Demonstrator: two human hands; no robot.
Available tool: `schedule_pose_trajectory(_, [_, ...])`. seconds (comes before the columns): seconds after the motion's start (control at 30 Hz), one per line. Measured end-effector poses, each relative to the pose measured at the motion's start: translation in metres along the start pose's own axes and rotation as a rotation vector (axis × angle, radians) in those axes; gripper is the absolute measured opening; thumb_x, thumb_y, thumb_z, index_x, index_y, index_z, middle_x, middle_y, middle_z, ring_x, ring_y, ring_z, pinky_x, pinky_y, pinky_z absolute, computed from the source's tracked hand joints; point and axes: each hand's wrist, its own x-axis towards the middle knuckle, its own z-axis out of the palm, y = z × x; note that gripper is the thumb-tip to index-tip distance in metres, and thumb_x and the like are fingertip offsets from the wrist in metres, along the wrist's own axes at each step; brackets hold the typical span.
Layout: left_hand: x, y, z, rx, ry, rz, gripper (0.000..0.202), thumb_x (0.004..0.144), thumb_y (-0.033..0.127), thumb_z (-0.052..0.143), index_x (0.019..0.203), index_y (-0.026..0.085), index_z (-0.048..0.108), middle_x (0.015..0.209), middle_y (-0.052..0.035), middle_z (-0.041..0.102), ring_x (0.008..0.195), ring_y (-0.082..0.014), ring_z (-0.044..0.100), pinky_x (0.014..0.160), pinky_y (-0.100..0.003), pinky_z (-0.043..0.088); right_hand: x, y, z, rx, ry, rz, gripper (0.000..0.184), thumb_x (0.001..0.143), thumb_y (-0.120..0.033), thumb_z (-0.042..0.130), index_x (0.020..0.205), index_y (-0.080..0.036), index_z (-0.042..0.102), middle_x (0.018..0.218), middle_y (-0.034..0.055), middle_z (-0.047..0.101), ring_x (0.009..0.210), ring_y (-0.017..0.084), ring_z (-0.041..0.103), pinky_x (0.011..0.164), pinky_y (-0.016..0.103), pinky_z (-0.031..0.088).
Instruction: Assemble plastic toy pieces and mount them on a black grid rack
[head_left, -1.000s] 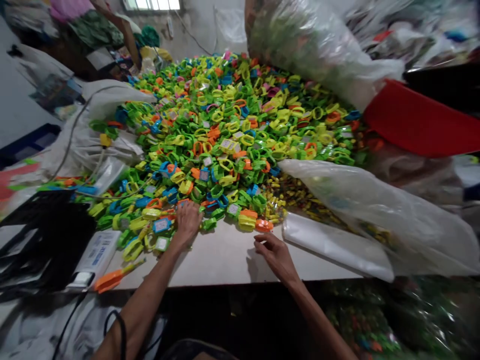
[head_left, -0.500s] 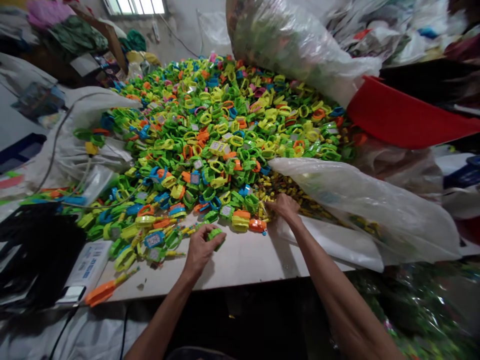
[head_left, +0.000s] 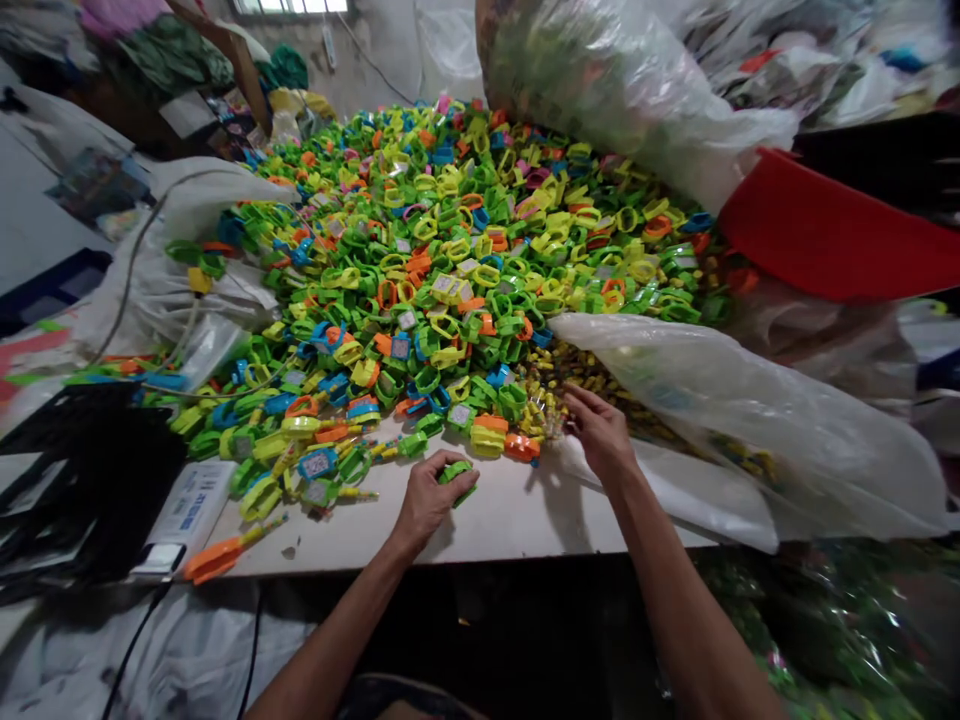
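Note:
A big heap of small plastic toy pieces [head_left: 450, 250] in green, yellow, orange and blue covers the white table [head_left: 495, 520]. My left hand [head_left: 431, 495] rests on the table's bare front strip, fingers curled round a green toy piece [head_left: 457, 472]. My right hand [head_left: 600, 430] reaches into the mouth of a clear plastic bag [head_left: 750, 420] that holds small yellow parts [head_left: 570, 375]; its fingers are bent among those parts, and what they grip, if anything, is hidden.
A red tub [head_left: 832, 230] and a stuffed clear sack [head_left: 622, 90] stand at the right back. White bags [head_left: 187, 260] with a cable lie left. A black object [head_left: 82, 480], a white box [head_left: 184, 515] and an orange tool [head_left: 214, 560] sit at front left.
My left hand pulled a green piece out of the heap onto the bare table strip. My right hand moved from the table front up into the bag of yellow parts.

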Motion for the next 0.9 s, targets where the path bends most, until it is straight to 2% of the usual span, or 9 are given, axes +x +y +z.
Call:
schedule_pose_trajectory(0.1, [-0.001, -0.001, 0.003, 0.137, 0.006, 0.140, 0.027, 0.065, 0.039, 0.070, 0.073, 0.015, 0.064, 0.070, -0.0011, 0.060, 0.064, -0.0122, 0.051, 0.059, -0.022, 0.040, -0.041, -0.002, 0.017, 0.100, -0.160, 0.087, 0.049, 0.055, -0.047, 0.076, 0.087, -0.011, 0.068, 0.048, -0.0042, 0.052, 0.038, 0.006, 0.039, 0.037, 0.020, 0.028])
schedule_pose_trajectory(0.2, [-0.003, 0.000, 0.007, 0.194, 0.012, 0.153, 0.025, 0.066, 0.038, 0.070, 0.074, 0.016, 0.064, 0.072, -0.0013, 0.062, 0.068, -0.0141, 0.054, 0.064, -0.024, 0.042, -0.073, -0.002, 0.035, 0.112, -0.243, 0.115, 0.044, 0.057, -0.045, 0.076, 0.083, -0.011, 0.065, 0.049, -0.0040, 0.052, 0.040, 0.007, 0.043, 0.038, 0.020, 0.031])
schedule_pose_trajectory(0.33, [-0.004, 0.001, 0.014, 0.130, 0.010, 0.093, 0.030, 0.064, 0.041, 0.072, 0.078, 0.015, 0.065, 0.069, -0.0018, 0.064, 0.066, -0.0152, 0.057, 0.062, -0.025, 0.044, -0.094, 0.002, 0.056, 0.191, -0.213, 0.108, 0.050, 0.054, -0.038, 0.079, 0.093, -0.015, 0.059, 0.056, -0.0058, 0.054, 0.043, 0.007, 0.045, 0.041, 0.020, 0.034])
schedule_pose_trajectory(0.47, [-0.006, 0.001, 0.014, 0.090, 0.070, 0.131, 0.029, 0.062, 0.042, 0.073, 0.074, 0.016, 0.066, 0.068, -0.0020, 0.065, 0.066, -0.0156, 0.059, 0.065, -0.026, 0.047, -0.108, 0.014, 0.070, 0.268, -0.137, 0.160, 0.042, 0.053, -0.038, 0.078, 0.085, -0.015, 0.063, 0.063, -0.0014, 0.059, 0.051, 0.009, 0.048, 0.047, 0.022, 0.040])
schedule_pose_trajectory(0.57, [-0.005, -0.001, 0.009, 0.042, 0.120, 0.111, 0.033, 0.061, 0.041, 0.075, 0.078, 0.015, 0.066, 0.070, -0.0019, 0.066, 0.065, -0.0148, 0.059, 0.063, -0.025, 0.048, -0.114, 0.021, 0.072, 0.302, -0.199, 0.192, 0.037, 0.057, -0.042, 0.076, 0.081, -0.014, 0.068, 0.071, 0.0029, 0.063, 0.057, 0.011, 0.051, 0.052, 0.025, 0.043])
schedule_pose_trajectory(0.67, [-0.005, -0.001, 0.006, 0.021, 0.077, 0.087, 0.033, 0.063, 0.042, 0.074, 0.080, 0.014, 0.066, 0.068, -0.0016, 0.065, 0.062, -0.0136, 0.057, 0.061, -0.024, 0.047, -0.114, 0.021, 0.066, 0.223, -0.260, 0.150, 0.031, 0.059, -0.041, 0.074, 0.075, -0.015, 0.070, 0.067, 0.0018, 0.061, 0.056, 0.011, 0.050, 0.049, 0.023, 0.039])
schedule_pose_trajectory(0.73, [-0.005, -0.001, 0.005, 0.049, 0.026, 0.104, 0.031, 0.065, 0.041, 0.073, 0.079, 0.015, 0.067, 0.070, -0.0022, 0.065, 0.063, -0.0136, 0.057, 0.061, -0.024, 0.047, -0.110, 0.015, 0.060, 0.157, -0.263, 0.097, 0.028, 0.061, -0.040, 0.073, 0.072, -0.015, 0.069, 0.064, 0.0012, 0.060, 0.057, 0.011, 0.051, 0.050, 0.022, 0.040])
schedule_pose_trajectory(0.8, [-0.004, 0.000, 0.003, 0.110, 0.023, 0.153, 0.028, 0.065, 0.040, 0.072, 0.078, 0.016, 0.067, 0.073, -0.0027, 0.065, 0.067, -0.0145, 0.058, 0.064, -0.025, 0.046, -0.107, 0.006, 0.052, 0.087, -0.289, 0.066, 0.027, 0.063, -0.041, 0.072, 0.070, -0.015, 0.065, 0.062, 0.0009, 0.060, 0.057, 0.011, 0.052, 0.051, 0.022, 0.041])
schedule_pose_trajectory(0.9, [-0.001, 0.002, -0.003, 0.217, 0.066, 0.225, 0.025, 0.066, 0.038, 0.072, 0.077, 0.017, 0.066, 0.077, -0.0030, 0.066, 0.074, -0.0165, 0.060, 0.070, -0.026, 0.047, -0.105, -0.008, 0.041, -0.036, -0.421, 0.057, 0.030, 0.067, -0.042, 0.068, 0.079, -0.015, 0.066, 0.064, 0.0016, 0.062, 0.052, 0.011, 0.051, 0.047, 0.021, 0.040])
